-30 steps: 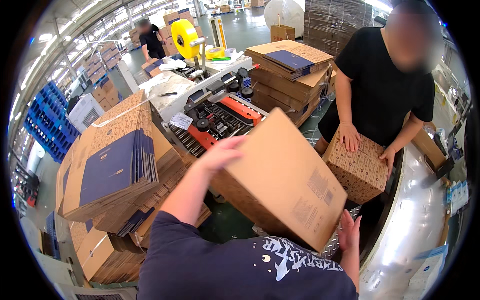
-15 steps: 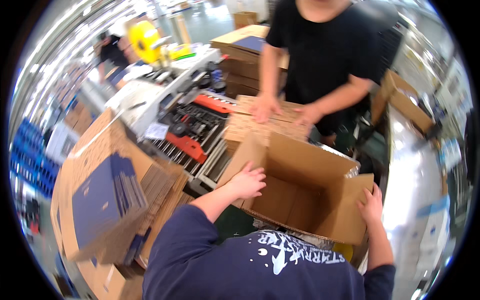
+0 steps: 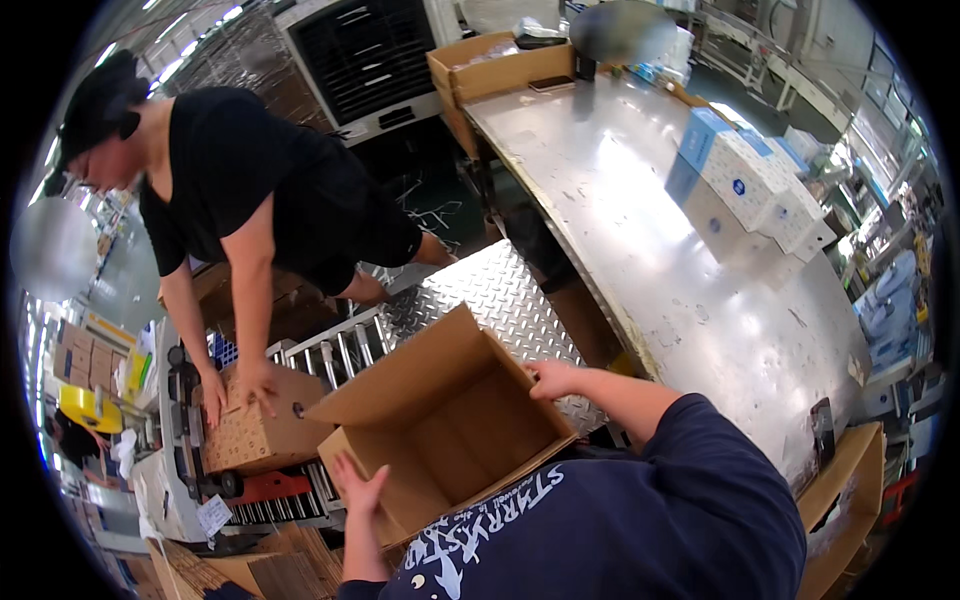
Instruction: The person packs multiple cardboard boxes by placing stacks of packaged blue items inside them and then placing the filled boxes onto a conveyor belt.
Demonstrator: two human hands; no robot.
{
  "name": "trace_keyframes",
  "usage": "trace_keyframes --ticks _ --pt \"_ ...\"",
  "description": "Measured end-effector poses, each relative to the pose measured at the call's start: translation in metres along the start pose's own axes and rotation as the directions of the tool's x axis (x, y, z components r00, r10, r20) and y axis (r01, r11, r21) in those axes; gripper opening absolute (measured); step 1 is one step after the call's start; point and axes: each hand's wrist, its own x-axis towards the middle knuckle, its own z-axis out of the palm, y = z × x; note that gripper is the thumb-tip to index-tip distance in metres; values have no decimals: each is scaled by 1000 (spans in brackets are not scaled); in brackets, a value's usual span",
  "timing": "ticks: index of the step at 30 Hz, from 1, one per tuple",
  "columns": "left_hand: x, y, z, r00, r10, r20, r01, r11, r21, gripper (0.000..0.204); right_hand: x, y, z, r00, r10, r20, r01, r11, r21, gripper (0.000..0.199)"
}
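An open cardboard box [image 3: 450,430], with bare brown inside and raised flaps, is in front of my body. My left hand [image 3: 360,485] lies against its left side with thumb and fingers spread. At the right edge, my right hand [image 3: 553,380] has its fingers closed on the cardboard. Beyond the box's left side, a co-worker in black leans over a closed printed carton [image 3: 262,420] and presses both hands on it. That carton rests on the roller conveyor [image 3: 325,355], in the taping machine's bay.
A long metal table [image 3: 640,240] runs along the right, with white-and-blue boxes [image 3: 745,185] on it. Below its edge is a diamond-plate metal surface [image 3: 490,290]. Flattened cardboard [image 3: 290,560] is stacked at lower left. Another open carton [image 3: 845,510] stands at lower right.
My view has swung to the right, showing more of the metal table. The co-worker now bends left with the printed carton by the machine. Both my hands remain on the open box.
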Motion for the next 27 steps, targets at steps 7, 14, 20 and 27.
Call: trace_keyframes --ticks 7,14,20,27 --pt "1 202 83 961 188 202 -202 978 55 118 -97 74 -203 801 48 -597 -47 999 17 37" --pt "27 173 63 880 242 408 -335 926 172 124 -211 223 -410 118 122 -986 -322 944 78 58" --pt "66 246 40 685 -58 726 -475 721 505 129 -186 307 -416 10 -1 -1000 -334 943 -4 55" --pt "108 320 15 554 -275 786 -698 361 618 78 -275 305 -431 -142 -101 -985 -442 897 -28 45"
